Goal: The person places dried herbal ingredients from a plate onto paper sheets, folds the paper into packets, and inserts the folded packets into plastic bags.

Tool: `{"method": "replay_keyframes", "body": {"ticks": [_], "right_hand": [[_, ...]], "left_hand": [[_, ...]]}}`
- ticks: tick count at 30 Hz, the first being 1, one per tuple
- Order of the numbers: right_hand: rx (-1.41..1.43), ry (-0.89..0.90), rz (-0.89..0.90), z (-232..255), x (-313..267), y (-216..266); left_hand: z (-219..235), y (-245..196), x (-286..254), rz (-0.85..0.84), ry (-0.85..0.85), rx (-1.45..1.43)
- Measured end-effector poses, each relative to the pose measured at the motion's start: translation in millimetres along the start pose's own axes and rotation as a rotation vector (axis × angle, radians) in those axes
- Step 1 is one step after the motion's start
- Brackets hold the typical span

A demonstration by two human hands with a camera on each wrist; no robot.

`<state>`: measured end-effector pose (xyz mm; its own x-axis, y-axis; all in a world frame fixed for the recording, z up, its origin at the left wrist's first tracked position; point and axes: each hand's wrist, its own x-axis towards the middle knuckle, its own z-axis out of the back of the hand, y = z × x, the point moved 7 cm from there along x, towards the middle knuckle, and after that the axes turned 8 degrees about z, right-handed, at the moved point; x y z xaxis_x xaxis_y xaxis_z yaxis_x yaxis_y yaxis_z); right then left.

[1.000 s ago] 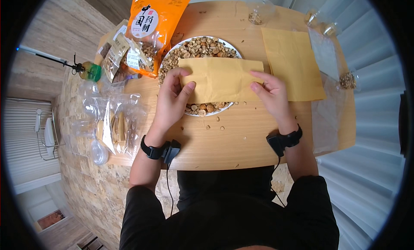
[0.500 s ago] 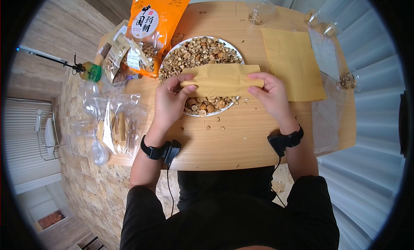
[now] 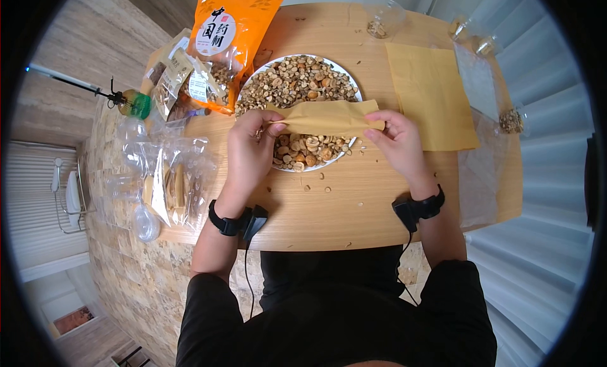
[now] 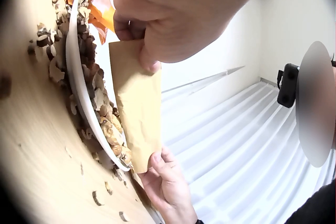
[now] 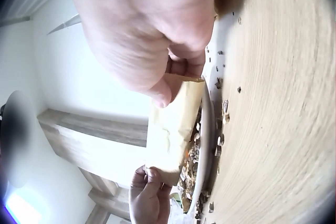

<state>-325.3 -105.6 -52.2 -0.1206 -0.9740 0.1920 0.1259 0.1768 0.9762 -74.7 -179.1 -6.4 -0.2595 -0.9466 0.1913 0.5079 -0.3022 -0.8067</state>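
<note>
A folded yellow-brown paper [image 3: 325, 118] is held level above a white plate [image 3: 362, 95] heaped with dried slices and small pieces. My left hand [image 3: 251, 149] pinches its left end between thumb and fingers; my right hand [image 3: 403, 145] pinches the right end the same way. In the left wrist view the paper [image 4: 139, 108] shows as a narrow strip beside the plate's rim [image 4: 84, 95], held at both ends. The right wrist view shows creases in the paper [image 5: 173, 129] below my right thumb.
An orange printed bag [image 3: 246, 19] and smaller packets [image 3: 172, 79] stand at the back left, near a green spray bottle [image 3: 136, 104]. Clear plastic packaging [image 3: 167, 183] lies left. Flat yellow-brown sheets [image 3: 433, 98] lie right, with small clear cups [image 3: 511, 120] beyond. Crumbs dot the table [image 3: 316, 221].
The paper has gone from a wide flat panel to a narrower strip, its upper edge coming down toward me, and more of the plate shows. Both hands keep their hold on its ends.
</note>
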Motion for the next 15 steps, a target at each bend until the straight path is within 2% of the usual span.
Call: {"method": "replay_keyframes", "body": {"ticks": [1,3,4,6,7,9,10,12,13,15], "right_hand": [[0.000,0.000,0.000,-0.1,0.3,-1.6],[-0.079,-0.043,0.186,2.3,2.1,3.3],[-0.079,-0.043,0.187,3.2,3.0,-2.3],[-0.140,-0.044,0.370,4.0,4.2,4.6],[-0.139,-0.044,0.372,4.2,4.4,4.3],[-0.052,-0.076,0.410,3.9,6.2,16.7],[-0.056,-0.076,0.414,5.5,4.7,16.5],[0.153,-0.001,0.052,0.9,1.5,-7.9],[0.150,0.001,0.059,2.1,0.6,-4.1],[0.381,0.114,0.022,-8.8,0.3,13.6]], "left_hand": [[0.3,0.2,0.3,0.000,0.000,0.000],[5.2,-11.4,-1.6,-0.179,-0.094,0.150],[5.0,-12.3,-0.4,-0.180,-0.094,0.150],[10.5,-25.1,-2.7,-0.325,-0.209,0.141],[9.0,-24.4,-4.1,-0.326,-0.211,0.142],[-1.6,3.0,1.1,0.038,-0.014,-0.389],[-2.7,0.4,1.7,0.033,-0.016,-0.392],[-2.5,-3.3,3.4,0.056,-0.050,-0.349],[-0.6,-6.8,6.7,0.051,-0.055,-0.352],[7.4,-19.7,19.0,0.009,-0.104,-0.191]]}}
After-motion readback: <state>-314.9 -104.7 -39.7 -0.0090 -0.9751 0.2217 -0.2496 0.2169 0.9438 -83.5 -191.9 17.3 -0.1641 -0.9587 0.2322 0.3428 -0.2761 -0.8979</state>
